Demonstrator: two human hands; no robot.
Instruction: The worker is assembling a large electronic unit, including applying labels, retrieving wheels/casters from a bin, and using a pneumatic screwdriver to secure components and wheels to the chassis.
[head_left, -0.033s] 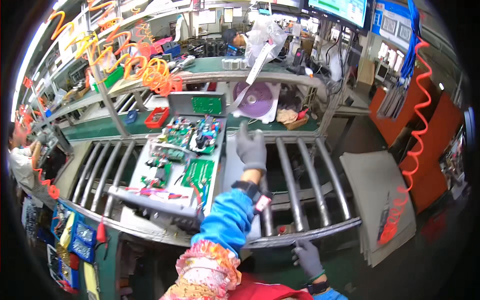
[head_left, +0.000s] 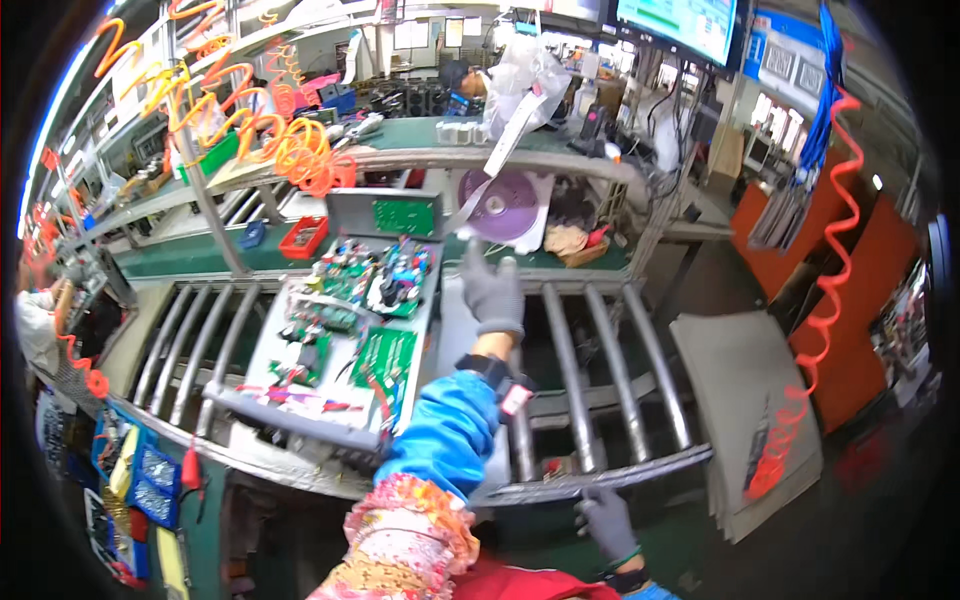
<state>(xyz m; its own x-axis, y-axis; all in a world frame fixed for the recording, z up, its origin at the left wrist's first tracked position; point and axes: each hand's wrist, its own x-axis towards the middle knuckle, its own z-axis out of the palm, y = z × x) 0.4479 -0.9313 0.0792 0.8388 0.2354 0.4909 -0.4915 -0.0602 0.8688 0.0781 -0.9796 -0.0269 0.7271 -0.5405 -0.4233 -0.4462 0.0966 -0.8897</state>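
Observation:
My left hand (head_left: 492, 292), in a grey glove, reaches out over a light grey flat panel (head_left: 455, 340) on the roller conveyor. Its fingers point away from me and look apart, with nothing visible in them. Just left of it lies an opened grey metal case (head_left: 258, 345) holding green circuit boards (head_left: 385, 358), wires and components. The case's upright far side carries another green board (head_left: 404, 216). My right hand (head_left: 607, 525), also gloved, hangs low by the conveyor's front rail (head_left: 625, 470). Its fingers are loosely bent and apart, and I see nothing in them.
Bare metal rollers (head_left: 615, 360) run right of the panel. Behind stand a purple disc-shaped thing (head_left: 498, 205) and a red bin (head_left: 304, 237). Grey sheets (head_left: 745, 410) are stacked at right, near a coiled red hose (head_left: 835, 230). Blue parts bins (head_left: 160, 485) sit lower left.
The whole view has shifted slightly, so things appear a little further left. My hands keep nearly the same places relative to the case and conveyor.

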